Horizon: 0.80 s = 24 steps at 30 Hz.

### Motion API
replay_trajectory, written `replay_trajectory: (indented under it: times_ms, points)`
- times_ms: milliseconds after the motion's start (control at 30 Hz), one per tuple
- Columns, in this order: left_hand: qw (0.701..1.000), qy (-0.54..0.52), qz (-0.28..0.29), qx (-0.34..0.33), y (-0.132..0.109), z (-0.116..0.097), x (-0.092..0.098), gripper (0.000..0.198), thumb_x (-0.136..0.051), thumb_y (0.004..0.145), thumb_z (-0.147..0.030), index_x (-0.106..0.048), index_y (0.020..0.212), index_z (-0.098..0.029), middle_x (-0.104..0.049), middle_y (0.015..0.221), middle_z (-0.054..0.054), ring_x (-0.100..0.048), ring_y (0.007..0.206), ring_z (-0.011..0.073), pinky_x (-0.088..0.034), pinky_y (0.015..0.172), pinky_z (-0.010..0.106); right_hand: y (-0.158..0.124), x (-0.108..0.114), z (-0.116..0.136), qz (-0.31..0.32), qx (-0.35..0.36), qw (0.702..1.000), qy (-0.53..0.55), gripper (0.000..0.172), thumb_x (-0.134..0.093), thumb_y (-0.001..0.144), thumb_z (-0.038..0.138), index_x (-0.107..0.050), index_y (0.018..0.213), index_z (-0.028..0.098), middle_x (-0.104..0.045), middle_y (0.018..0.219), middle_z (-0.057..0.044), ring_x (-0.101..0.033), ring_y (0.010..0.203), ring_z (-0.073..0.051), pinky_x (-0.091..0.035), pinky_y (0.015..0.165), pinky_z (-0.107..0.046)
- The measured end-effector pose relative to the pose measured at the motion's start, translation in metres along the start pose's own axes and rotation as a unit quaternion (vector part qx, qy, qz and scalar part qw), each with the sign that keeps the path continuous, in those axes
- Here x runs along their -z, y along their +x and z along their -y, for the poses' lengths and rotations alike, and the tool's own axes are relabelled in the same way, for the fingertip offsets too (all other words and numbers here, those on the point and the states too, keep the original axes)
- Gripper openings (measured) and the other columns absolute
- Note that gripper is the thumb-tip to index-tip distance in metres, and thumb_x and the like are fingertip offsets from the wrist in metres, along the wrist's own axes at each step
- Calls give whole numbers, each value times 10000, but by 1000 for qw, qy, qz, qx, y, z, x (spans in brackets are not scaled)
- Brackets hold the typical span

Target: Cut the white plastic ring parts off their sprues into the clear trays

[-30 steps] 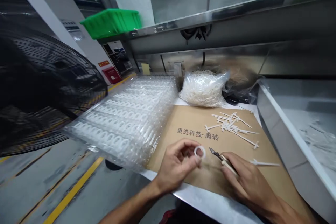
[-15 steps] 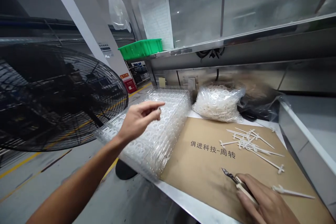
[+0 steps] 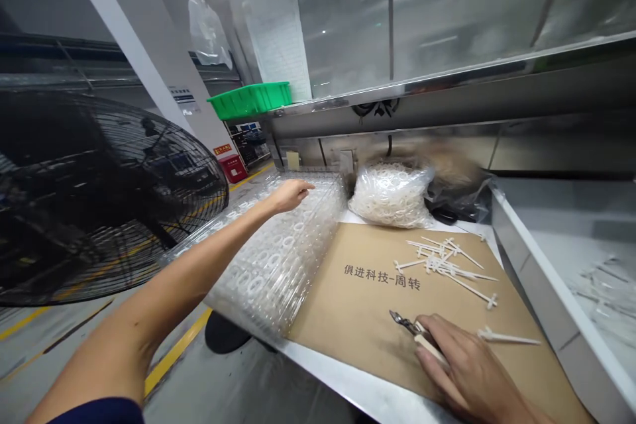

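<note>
My left hand (image 3: 292, 195) reaches over the far part of a stack of clear plastic trays (image 3: 311, 258). Its fingers are pinched together, and whatever may be between them is hidden. White plastic rings (image 3: 257, 283) sit in rows in the top tray. My right hand (image 3: 467, 361) grips side cutters (image 3: 430, 348) with cream handles, their metal jaws pointing away over the brown cardboard sheet (image 3: 342, 331). Beyond that hand lies a loose pile of white plastic sprues (image 3: 440, 264), and a single sprue (image 3: 511, 338) lies beside the knuckles.
A clear bag of white parts (image 3: 392, 195) sits at the back of the table. On the right stands a white-walled bin (image 3: 561, 291) with sprues inside. A large black fan (image 3: 114, 192) stands left, and a green tray (image 3: 251, 101) rests on the overhead shelf.
My left hand has moved forward over the trays, farther from me. My right hand keeps hold of the side cutters. The view has turned to the right, bringing more of the bin in.
</note>
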<state>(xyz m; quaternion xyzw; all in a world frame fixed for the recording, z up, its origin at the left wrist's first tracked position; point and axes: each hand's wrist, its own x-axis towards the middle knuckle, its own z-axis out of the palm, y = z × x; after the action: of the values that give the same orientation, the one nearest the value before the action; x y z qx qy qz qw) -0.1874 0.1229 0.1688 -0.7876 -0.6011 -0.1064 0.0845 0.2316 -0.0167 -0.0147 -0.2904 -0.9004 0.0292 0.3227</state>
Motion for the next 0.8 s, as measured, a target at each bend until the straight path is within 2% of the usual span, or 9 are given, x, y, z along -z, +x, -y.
replay_trajectory:
  times_ms: [100, 200, 233, 333, 433, 567, 633, 700, 800]
  points:
    - [1000, 19, 3, -16, 4, -13, 14, 411, -429, 917, -232, -688, 1217, -120, -703, 1187, 127, -650, 1040, 215, -464, 970, 305, 3, 4, 9, 40, -18, 999, -21, 201, -431, 975, 265, -568, 1082, 163, -716, 879, -84, -717, 764, -237, -542, 655, -337]
    - [998, 23, 6, -54, 15, -36, 22, 425, -441, 917, -299, -677, 1224, -122, -708, 1112, 127, -653, 928, 212, -480, 908, 307, 7, 11, 21, 120, -56, 989, -64, 167, -490, 941, 302, -592, 985, 178, -693, 855, -76, -693, 760, -247, -507, 672, -340]
    - [997, 28, 7, -74, 21, -47, 22, 423, -451, 916, -318, -678, 1220, -131, -708, 1076, 120, -651, 892, 210, -483, 882, 304, 8, 14, 24, 149, -72, 982, -89, 188, -498, 947, 333, -594, 980, 175, -693, 892, -92, -689, 788, -258, -501, 695, -351]
    - [987, 40, 10, -156, 36, -93, 14, 386, -460, 930, -336, -684, 1194, -166, -698, 1043, 100, -647, 852, 201, -482, 826, 293, 10, 19, 31, 165, -117, 971, -126, 273, -479, 963, 367, -597, 984, 122, -675, 911, -155, -671, 820, -301, -481, 723, -395]
    - [970, 11, 38, -241, 38, -164, -4, 349, -439, 968, -322, -687, 1161, -172, -687, 1086, 102, -655, 869, 196, -485, 804, 297, 10, 23, 35, 185, -87, 972, -115, 330, -480, 964, 420, -597, 1000, 114, -675, 922, -158, -660, 831, -286, -479, 738, -384]
    - [922, -18, 148, -358, 19, -271, -43, 287, -532, 955, -354, -677, 1141, -192, -679, 1064, 99, -671, 839, 200, -499, 749, 299, 9, 26, 39, 215, 1, 974, -67, 416, -505, 929, 546, -623, 965, 149, -705, 904, -109, -668, 779, -244, -494, 705, -345]
    - [893, -22, 189, -408, 7, -313, -63, 296, -577, 932, -417, -665, 1115, -202, -672, 1053, 94, -676, 835, 214, -505, 721, 302, 10, 27, 39, 220, 18, 974, -50, 457, -490, 924, 580, -637, 959, 149, -719, 893, -106, -674, 727, -239, -496, 642, -335]
    - [878, -16, 207, -432, -2, -339, -80, 274, -580, 925, -421, -651, 1074, -202, -669, 1027, 89, -677, 803, 220, -501, 674, 303, 11, 26, 38, 217, 20, 975, -41, 480, -462, 934, 576, -650, 969, 136, -730, 899, -120, -686, 703, -249, -496, 589, -333]
    - [882, -14, 205, -425, 0, -344, -94, 149, -543, 925, -288, -647, 978, -195, -675, 968, 80, -671, 777, 211, -491, 663, 297, 13, 25, 36, 205, 23, 978, -37, 507, -438, 945, 571, -665, 981, 119, -740, 906, -135, -708, 721, -272, -513, 568, -349]
